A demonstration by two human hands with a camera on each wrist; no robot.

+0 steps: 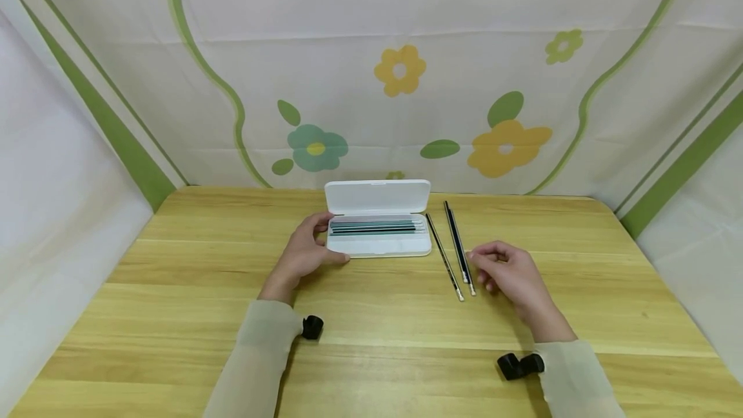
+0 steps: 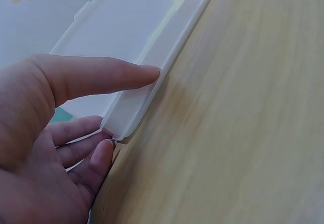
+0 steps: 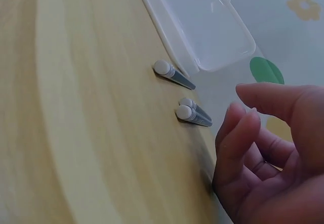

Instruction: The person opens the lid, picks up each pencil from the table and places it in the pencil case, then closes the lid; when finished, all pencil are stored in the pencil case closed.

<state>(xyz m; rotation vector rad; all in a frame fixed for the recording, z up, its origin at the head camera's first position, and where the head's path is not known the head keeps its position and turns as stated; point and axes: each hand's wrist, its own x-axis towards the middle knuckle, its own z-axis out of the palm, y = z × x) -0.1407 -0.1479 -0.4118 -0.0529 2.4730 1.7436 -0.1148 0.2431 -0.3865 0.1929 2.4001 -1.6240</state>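
A white pencil case (image 1: pixel 380 249) lies with its lid (image 1: pixel 377 197) raised at the back. Inside it is a row of several green and black pencils (image 1: pixel 374 228). My left hand (image 1: pixel 302 251) holds the case's left end, thumb along the front edge and fingers at the end and back corner. To the right of the case lie three dark pencils with white erasers toward me: one single pencil (image 1: pixel 444 257) and a close pair (image 1: pixel 457 240). Just right of the pair hovers my right hand (image 1: pixel 513 276), fingers loosely bent; the right wrist view shows a gap between thumb and fingers, holding nothing.
Everything stands on a wooden table (image 1: pixel 383 353). Behind its far edge hangs a pale cloth (image 1: pixel 360 69) printed with flowers and green lines, and more cloth hangs at both sides. Each sleeve has a small black device (image 1: pixel 312 327) at the cuff.
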